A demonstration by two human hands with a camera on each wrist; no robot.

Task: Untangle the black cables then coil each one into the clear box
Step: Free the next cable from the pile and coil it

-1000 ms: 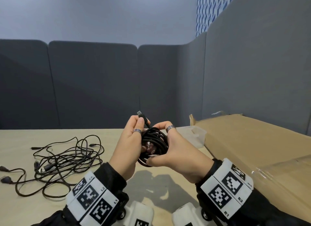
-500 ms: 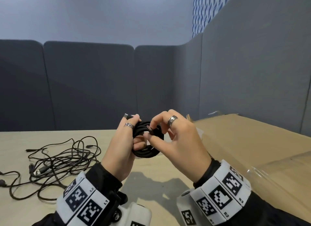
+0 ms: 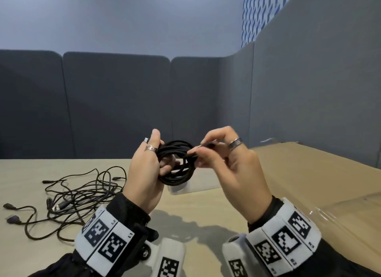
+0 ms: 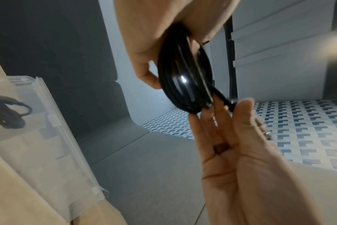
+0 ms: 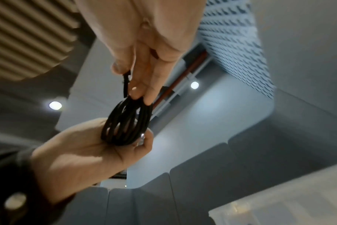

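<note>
Gripping one side of a round coil of thin black cable (image 3: 176,162), the left hand (image 3: 144,173) has fingers curled through its opening; the right hand (image 3: 233,169) pinches the coil's opposite edge between thumb and fingertips. Held in the air above the pale wooden table (image 3: 195,210), the coil stands nearly upright, its flat face towards the person, with the clear plastic box (image 3: 185,189) lying just behind it and a loose tangle of black cables (image 3: 68,196) lying on the table left of the box

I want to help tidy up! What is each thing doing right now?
Coiled black cable: wound into loops, held up between both hands.
Left hand: grips the coil.
Right hand: pinches the cable's end.
Tangled black cables: loose heap on the table.
Clear plastic box: open, one coil inside.
</note>
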